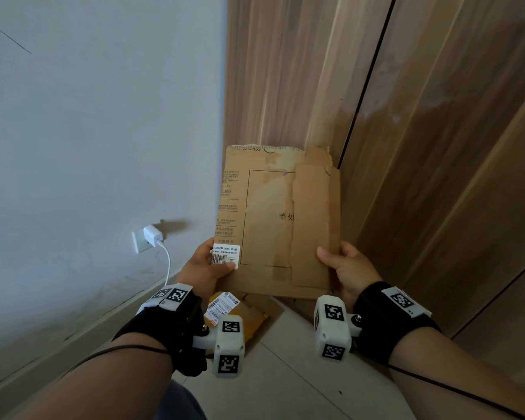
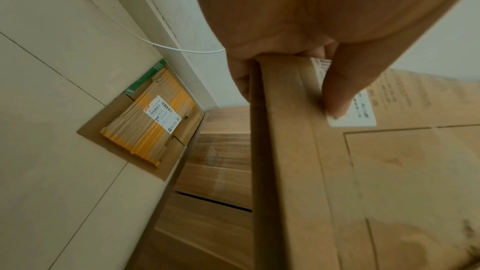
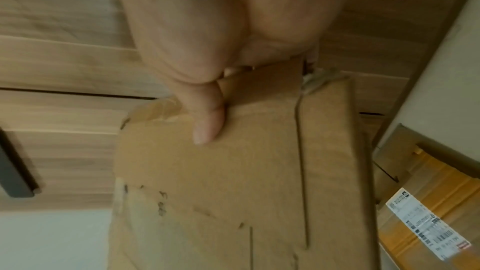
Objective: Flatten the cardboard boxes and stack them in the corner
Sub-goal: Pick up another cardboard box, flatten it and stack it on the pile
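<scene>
Flattened cardboard box (image 1: 273, 219), held in the air before the room corner, printed face toward the head camera, upper edge torn and ragged. Left hand (image 1: 205, 268) at the lower left corner, thumb (image 2: 342, 89) pressed onto a white barcode label (image 1: 225, 254), remaining fingers (image 2: 240, 77) curled behind the panel: a pinch across the board's thickness. Right hand (image 1: 344, 268) at the lower right edge, thumb (image 3: 207, 124) flat on the front face, other fingers wrapped behind; likewise a pinch on the box. Folded flap (image 1: 311, 225) lying flat against the right part of the front.

Below and beyond the held piece, on the tiled floor (image 1: 300, 374), a second flattened box (image 2: 155, 124) with yellow tape bands and a white shipping label (image 2: 162, 112), lying flat in the corner, atop a wider brown sheet (image 2: 93, 128); a green edge just visible at its far end in the left wrist view.

To the left, a pale wall (image 1: 88, 131) with a socket (image 1: 138, 241), a white charger (image 1: 152, 234) plugged in, its cable (image 1: 168, 265) hanging toward the baseboard. To the right, wood-grain cabinet panels (image 1: 437, 147) parted by a dark vertical gap.
</scene>
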A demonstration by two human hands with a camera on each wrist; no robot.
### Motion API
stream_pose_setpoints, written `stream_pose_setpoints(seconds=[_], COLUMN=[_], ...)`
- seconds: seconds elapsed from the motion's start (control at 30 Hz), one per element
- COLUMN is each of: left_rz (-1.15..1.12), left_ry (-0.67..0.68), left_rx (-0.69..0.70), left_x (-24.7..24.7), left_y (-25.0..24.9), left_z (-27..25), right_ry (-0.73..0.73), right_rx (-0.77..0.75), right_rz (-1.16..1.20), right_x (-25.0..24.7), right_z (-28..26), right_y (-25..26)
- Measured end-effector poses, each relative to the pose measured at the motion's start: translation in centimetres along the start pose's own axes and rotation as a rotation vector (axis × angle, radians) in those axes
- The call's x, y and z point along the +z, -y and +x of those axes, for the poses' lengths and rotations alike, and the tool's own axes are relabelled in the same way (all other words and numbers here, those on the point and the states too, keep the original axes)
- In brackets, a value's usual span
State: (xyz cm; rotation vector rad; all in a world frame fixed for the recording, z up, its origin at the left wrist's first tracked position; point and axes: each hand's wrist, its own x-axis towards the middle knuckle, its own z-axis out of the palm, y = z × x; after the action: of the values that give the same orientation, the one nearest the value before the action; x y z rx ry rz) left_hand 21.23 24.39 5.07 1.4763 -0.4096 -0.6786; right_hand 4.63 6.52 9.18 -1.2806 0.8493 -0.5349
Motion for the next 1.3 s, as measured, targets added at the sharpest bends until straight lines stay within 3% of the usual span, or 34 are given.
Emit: stream_pose_setpoints(seconds=[0.27, 0.47, 0.57, 0.73, 0.9, 1.03, 1.2, 1.3], left_rz=[0.036, 0.216, 0.275, -0.091, -0.134, -0.252, -0.323, -0.346], left_ry=[0.035, -0.036, -0.096, 0.033, 0.193, 0.031, -0.167, -0.202], left_rx=[-0.033, -0.026, -0.096, -0.121, -0.094, -0.132, -0.217, -0.227], left_x=[-0.5, 0.0, 0.5, 2.4, 4.1, 4.0, 2.2, 0.8], left_y=[0.6, -0.6, -1.3, -1.3, -2.1, -1.4, 1.2, 2.8], left_z=[1.6, 1.4, 1.6, 1.7, 2.7, 4.5, 8.5, 10.4], right_ry=[-0.047, -0.018, -0.065, -0.176, -0.177, -0.11, 0.224, 0.172], right_rx=[-0.018, -0.1, -0.198, -0.325, -0.532, -0.641, -0.559, -0.471], right_rz=[0.021, -0.049, -0.292, -0.779, -1.182, -1.307, -1.324, -1.247], right_x=[1.4, 2.6, 3.6, 6.2, 8.2, 9.0, 9.2, 8.7], right_z=[0.5, 0.5, 0.5, 1.3, 2.3, 4.0, 6.8, 8.6], right_y=[-0.4, -0.4, -0.2, -0.8, -1.9, -3.0, -4.9, -6.3])
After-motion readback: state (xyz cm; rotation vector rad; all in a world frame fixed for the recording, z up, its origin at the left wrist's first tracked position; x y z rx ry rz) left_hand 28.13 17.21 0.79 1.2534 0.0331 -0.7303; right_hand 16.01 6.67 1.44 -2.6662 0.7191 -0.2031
